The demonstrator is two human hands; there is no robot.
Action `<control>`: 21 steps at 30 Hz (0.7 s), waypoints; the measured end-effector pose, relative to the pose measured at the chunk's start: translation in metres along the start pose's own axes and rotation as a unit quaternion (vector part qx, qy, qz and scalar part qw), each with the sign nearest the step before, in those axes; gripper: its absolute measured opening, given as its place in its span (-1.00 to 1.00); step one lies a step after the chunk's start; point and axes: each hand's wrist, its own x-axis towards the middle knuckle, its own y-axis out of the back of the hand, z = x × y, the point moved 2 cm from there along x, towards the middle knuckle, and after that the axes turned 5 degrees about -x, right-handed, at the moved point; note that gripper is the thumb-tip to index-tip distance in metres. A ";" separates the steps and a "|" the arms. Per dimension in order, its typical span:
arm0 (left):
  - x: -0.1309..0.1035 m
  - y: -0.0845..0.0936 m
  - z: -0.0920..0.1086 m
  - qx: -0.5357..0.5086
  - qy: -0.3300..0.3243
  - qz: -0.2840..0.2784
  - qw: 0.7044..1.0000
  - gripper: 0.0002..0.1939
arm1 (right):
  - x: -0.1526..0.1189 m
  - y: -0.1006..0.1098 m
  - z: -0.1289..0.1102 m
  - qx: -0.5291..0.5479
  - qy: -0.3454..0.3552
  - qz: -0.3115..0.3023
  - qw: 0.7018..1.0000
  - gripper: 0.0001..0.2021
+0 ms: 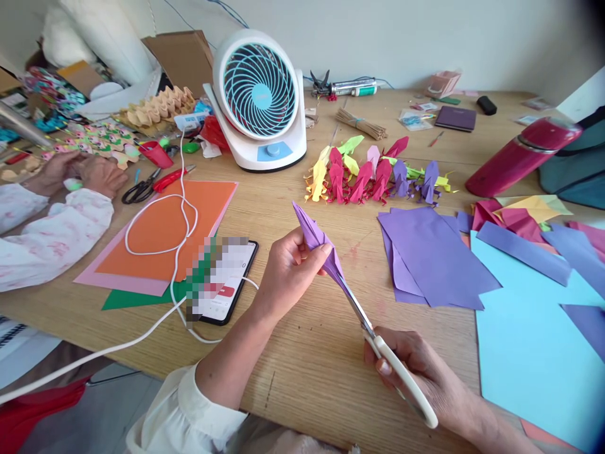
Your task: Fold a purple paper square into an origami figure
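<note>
A folded purple paper piece (317,243) is held above the middle of the desk (302,353), its point slanting up and away toward the far edge. The left hand (288,271) has its fingers (316,255) pinched closed around the paper's lower part. The blades of white-handled scissors (378,343) meet the paper's near end; the right hand (420,372) has its fingers wrapped through the handles, close to the desk's near edge.

Just right of the paper lie loose purple sheets (432,261), and beyond them a large light-blue sheet (529,353) reaches toward the right edge. Farther back sits a row of folded paper figures (373,176) in yellow, red and purple. A phone (224,280) lies left of the left hand, with a white cable (174,233) looping over an orange sheet (165,230). A white fan (259,98) stands toward the far edge. At the left edge, another person's hands (80,173) rest near black-handled scissors (142,189).
</note>
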 end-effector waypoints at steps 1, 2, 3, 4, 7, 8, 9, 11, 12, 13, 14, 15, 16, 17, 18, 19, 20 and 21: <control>0.000 0.000 0.000 -0.002 0.001 0.000 1.000 -0.80 | 0.000 0.000 -0.001 0.000 0.000 0.002 1.000 -0.51; 0.000 -0.001 0.000 -0.004 0.001 0.000 1.000 -0.80 | 0.000 0.000 -0.002 0.000 -0.001 0.004 1.000 -0.51; 0.000 -0.001 0.001 -0.006 0.001 -0.001 1.000 -0.80 | 0.000 0.000 -0.003 0.001 -0.002 0.006 1.000 -0.51; -0.001 -0.002 0.001 -0.006 0.002 -0.001 1.000 -0.80 | 0.001 0.000 -0.004 0.002 -0.003 0.007 1.000 -0.51; -0.003 -0.005 0.001 -0.004 0.010 -0.010 1.000 -0.81 | 0.002 0.000 -0.009 0.004 -0.005 0.003 1.000 -0.51; -0.004 -0.005 0.001 -0.004 0.015 -0.015 1.000 -0.81 | 0.002 0.000 -0.010 0.005 -0.006 0.002 1.000 -0.51; -0.004 -0.006 0.001 -0.006 0.018 -0.019 1.000 -0.81 | 0.002 0.000 -0.011 0.005 -0.007 0.002 1.000 -0.51; -0.005 -0.007 0.000 -0.014 0.023 -0.027 0.999 -0.81 | 0.001 0.000 -0.012 0.006 -0.007 0.003 1.000 -0.51; -0.005 -0.007 -0.001 -0.019 0.024 -0.029 0.999 -0.80 | 0.001 0.000 -0.011 0.005 -0.007 0.006 1.000 -0.51; -0.005 -0.008 -0.002 -0.024 0.024 -0.030 0.999 -0.80 | 0.001 0.000 -0.011 0.004 -0.006 0.009 1.000 -0.51; -0.005 -0.008 -0.003 -0.028 0.025 -0.029 0.999 -0.80 | 0.001 0.000 -0.010 0.001 -0.007 0.013 1.000 -0.50; -0.005 -0.008 -0.003 -0.031 0.026 -0.029 0.999 -0.80 | 0.001 -0.001 -0.010 -0.003 -0.007 0.016 1.000 -0.50; -0.005 -0.008 -0.003 -0.033 0.028 -0.027 0.999 -0.81 | 0.001 -0.001 -0.009 -0.007 -0.007 0.020 1.000 -0.50; -0.005 -0.008 -0.003 -0.035 0.031 -0.025 0.999 -0.81 | 0.001 -0.001 -0.009 -0.011 -0.007 0.023 1.000 -0.50; -0.004 -0.008 -0.004 -0.038 0.034 -0.022 0.998 -0.81 | 0.001 -0.001 -0.008 -0.012 -0.007 0.024 1.000 -0.50; -0.004 -0.008 -0.004 -0.042 0.039 -0.020 0.998 -0.81 | 0.001 -0.001 -0.008 -0.012 -0.007 0.024 1.000 -0.50; -0.004 -0.009 -0.004 -0.048 0.044 -0.018 0.998 -0.81 | 0.001 -0.001 -0.009 -0.009 -0.006 0.022 1.000 -0.50; -0.004 -0.009 -0.004 -0.055 0.049 -0.016 0.997 -0.80 | 0.002 -0.001 -0.009 -0.005 -0.006 0.019 1.000 -0.49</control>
